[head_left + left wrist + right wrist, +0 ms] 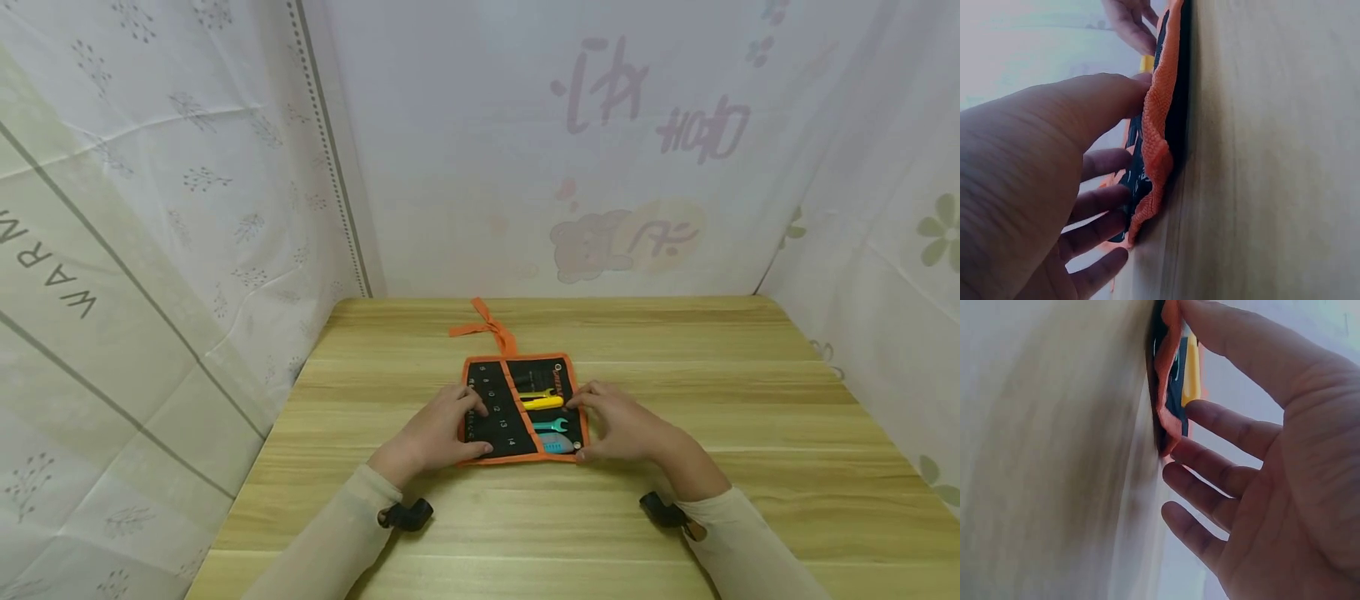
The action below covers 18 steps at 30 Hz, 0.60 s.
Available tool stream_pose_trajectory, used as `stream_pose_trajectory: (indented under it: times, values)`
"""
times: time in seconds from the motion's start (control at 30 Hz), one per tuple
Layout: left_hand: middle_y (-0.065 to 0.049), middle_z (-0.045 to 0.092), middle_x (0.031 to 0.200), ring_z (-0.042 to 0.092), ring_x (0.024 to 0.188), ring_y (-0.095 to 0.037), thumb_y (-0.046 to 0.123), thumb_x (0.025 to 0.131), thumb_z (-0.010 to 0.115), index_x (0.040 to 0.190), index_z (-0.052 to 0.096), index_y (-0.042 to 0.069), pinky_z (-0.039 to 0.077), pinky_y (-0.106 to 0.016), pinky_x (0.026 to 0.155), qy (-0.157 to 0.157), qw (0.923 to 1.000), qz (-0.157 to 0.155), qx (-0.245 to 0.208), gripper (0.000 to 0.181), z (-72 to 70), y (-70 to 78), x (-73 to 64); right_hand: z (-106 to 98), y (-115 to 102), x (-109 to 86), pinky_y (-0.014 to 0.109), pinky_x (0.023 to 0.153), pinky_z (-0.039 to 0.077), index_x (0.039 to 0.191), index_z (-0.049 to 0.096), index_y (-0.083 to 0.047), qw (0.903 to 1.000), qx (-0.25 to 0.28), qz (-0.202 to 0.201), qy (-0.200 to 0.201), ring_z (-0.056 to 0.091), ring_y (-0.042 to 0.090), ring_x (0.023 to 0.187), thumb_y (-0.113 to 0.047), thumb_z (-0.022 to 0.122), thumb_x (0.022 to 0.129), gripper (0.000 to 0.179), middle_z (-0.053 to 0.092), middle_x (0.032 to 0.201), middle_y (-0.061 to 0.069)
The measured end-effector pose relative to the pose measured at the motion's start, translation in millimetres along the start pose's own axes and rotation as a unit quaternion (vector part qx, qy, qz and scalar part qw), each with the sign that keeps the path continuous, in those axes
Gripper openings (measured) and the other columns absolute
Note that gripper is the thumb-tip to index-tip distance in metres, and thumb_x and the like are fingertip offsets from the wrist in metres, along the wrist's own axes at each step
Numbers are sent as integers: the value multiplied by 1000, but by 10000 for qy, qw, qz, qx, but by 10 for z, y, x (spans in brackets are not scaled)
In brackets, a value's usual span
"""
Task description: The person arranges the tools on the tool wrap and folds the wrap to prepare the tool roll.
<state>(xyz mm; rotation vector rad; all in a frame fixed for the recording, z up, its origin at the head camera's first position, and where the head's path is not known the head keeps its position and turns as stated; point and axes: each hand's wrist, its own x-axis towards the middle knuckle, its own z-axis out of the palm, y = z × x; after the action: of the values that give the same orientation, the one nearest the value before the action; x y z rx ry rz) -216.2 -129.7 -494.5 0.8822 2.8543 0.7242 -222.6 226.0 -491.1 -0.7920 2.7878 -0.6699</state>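
A black tool roll [506, 408] with orange edging lies unfolded on the table, its pocket strip printed with numbers. From its pockets stick out a yellow-handled tool [543, 403], a yellow open-ended wrench [550, 392], a teal open-ended wrench [552, 426] and a light blue tool [557, 443] whose kind I cannot tell. My left hand [433, 429] rests on the roll's left part, thumb and fingers spread apart. At the right edge, my right hand [626, 427] touches the orange border [1168, 369] with thumb and fingertips, its fingers loosely extended.
Orange tie straps [497, 331] extend from the roll's far edge across the wooden table [660, 333]. Patterned curtains [465, 167] hang behind the table and along both sides. A black wrist camera [408, 515] sits at the left cuff, another [663, 510] at the right.
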Motion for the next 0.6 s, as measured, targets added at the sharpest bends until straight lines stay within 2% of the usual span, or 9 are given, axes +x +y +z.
stream_pose_trajectory:
  times: [0.1, 0.23, 0.4, 0.6]
  values:
    - [2, 52, 143, 47, 135, -23, 60, 83, 84, 130, 65, 21, 44, -45, 111, -51, 9999, 162, -18, 64, 9, -9, -55, 13, -55, -48, 56, 110, 42, 141, 62, -22, 9999, -47, -75, 94, 47, 30, 135, -46, 98, 70, 83, 52, 143, -2]
    - [0, 49, 151, 45, 139, -23, 64, 79, 86, 134, 65, 22, 43, -44, 113, -88, 9991, 409, 121, 73, 16, 3, -159, 57, -121, -112, 52, 107, 45, 140, 62, -16, 9988, -231, -366, 226, 51, 27, 130, -42, 100, 69, 85, 53, 139, -1]
    - [1, 55, 145, 51, 134, -21, 55, 84, 86, 129, 71, 21, 47, -42, 110, -42, 9973, 600, 421, 59, 10, 32, -258, 96, -182, -171, 48, 104, 49, 134, 64, -15, 9978, -421, -370, 358, 55, 22, 121, -41, 100, 70, 78, 55, 131, -4]
    - [1, 60, 140, 55, 131, -19, 47, 88, 85, 119, 78, 19, 48, -38, 108, 99, 9947, 814, 626, 42, 58, -23, -261, 107, -192, -200, 50, 101, 51, 122, 69, -17, 9967, -603, -338, 423, 60, 23, 115, -42, 100, 70, 66, 62, 121, -5]
